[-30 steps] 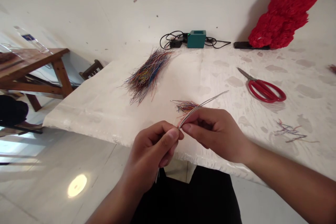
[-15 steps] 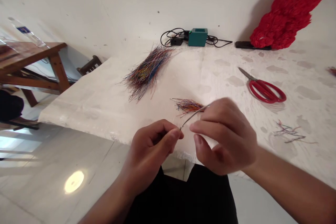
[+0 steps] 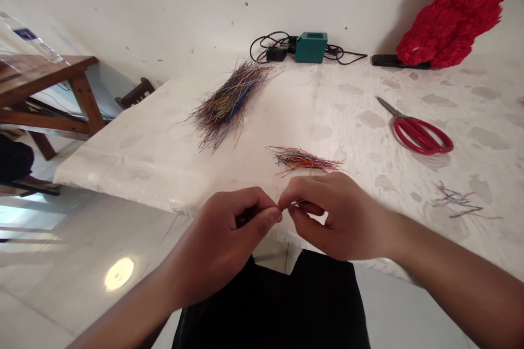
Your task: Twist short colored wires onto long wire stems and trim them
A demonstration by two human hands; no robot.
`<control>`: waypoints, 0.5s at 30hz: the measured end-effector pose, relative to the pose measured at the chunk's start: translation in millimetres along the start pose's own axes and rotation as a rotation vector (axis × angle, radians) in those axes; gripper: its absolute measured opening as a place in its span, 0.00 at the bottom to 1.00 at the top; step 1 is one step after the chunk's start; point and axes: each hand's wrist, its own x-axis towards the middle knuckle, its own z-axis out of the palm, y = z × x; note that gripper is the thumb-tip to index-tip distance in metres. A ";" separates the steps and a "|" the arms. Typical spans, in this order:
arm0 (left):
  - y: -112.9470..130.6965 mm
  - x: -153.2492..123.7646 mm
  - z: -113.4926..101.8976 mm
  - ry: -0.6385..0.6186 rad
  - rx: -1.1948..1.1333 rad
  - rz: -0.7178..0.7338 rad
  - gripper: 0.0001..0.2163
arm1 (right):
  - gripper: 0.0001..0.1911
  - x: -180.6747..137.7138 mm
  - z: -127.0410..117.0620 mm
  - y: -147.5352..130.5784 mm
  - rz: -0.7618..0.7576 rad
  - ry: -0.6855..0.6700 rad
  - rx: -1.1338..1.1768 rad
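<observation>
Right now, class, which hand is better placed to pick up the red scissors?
Probably right: the right hand is nearer the red scissors; the left hand would cross it. Both pinch a wire.

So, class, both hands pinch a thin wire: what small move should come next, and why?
Probably ease the right hand away from the left hand, sliding along the thin wire. Both fingertip pinches meet at one spot near the table edge, so almost no wire shows between them to work on.
</observation>
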 end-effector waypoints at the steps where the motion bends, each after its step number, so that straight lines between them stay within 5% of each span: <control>1: 0.1 -0.2 -0.4 -0.012 0.000 -0.003 0.12 | 0.11 -0.8 0.7 0.5 -0.016 0.015 -0.001; 11: -1.0 -2.9 -7.8 -0.169 -0.081 -0.067 0.10 | 0.07 -3.3 -0.3 0.4 -0.060 -0.083 0.081; 15: -2.0 -3.0 -4.6 -0.123 -0.043 -0.051 0.09 | 0.06 -3.5 -2.4 -0.8 -0.041 -0.079 0.128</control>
